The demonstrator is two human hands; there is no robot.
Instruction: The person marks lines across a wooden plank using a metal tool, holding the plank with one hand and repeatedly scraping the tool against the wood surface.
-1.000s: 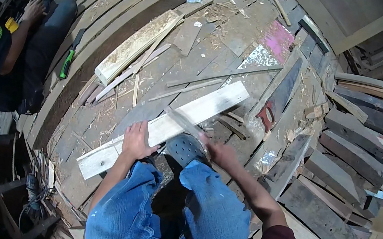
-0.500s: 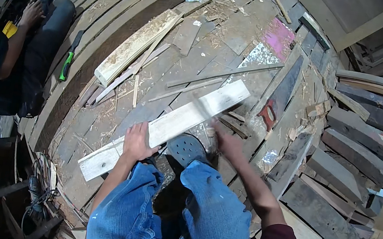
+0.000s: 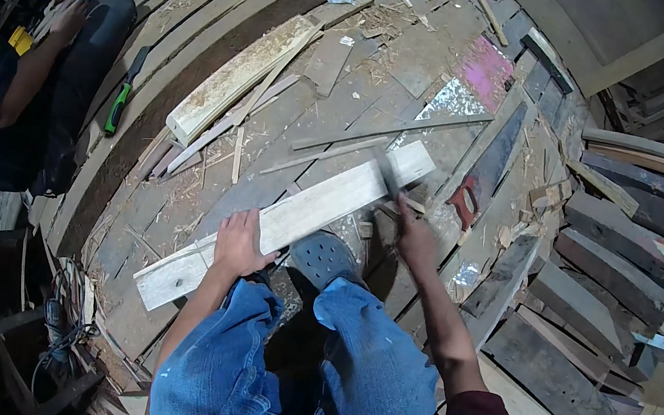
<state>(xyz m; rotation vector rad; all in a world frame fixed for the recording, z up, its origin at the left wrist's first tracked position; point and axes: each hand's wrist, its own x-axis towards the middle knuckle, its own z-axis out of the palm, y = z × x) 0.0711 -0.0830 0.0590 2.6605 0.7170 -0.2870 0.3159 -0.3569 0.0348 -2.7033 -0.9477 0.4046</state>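
A pale wooden plank [image 3: 324, 200] lies slanted in front of my feet, its far end up to the right. My left hand [image 3: 239, 243] grips its near part, fingers over the far edge and thumb along the near edge. My right hand [image 3: 416, 236] is closed around a dark blade-like tool [image 3: 389, 173], smeared by motion, which crosses the plank near its far end. Its exact kind cannot be made out. A grey clog [image 3: 324, 260] on my foot sits close to the plank's near edge.
A red-handled handsaw [image 3: 463, 203] lies to the right, with stacked wood blocks [image 3: 584, 301] beyond. Another plank [image 3: 239, 82], thin strips and shavings lie ahead. A green-handled tool [image 3: 117, 108] rests at left beside a seated person [image 3: 31, 94].
My right hand has moved slightly right and away from me, bringing the dark tool closer to the plank's far end. My left hand and the plank stay nearly in place.
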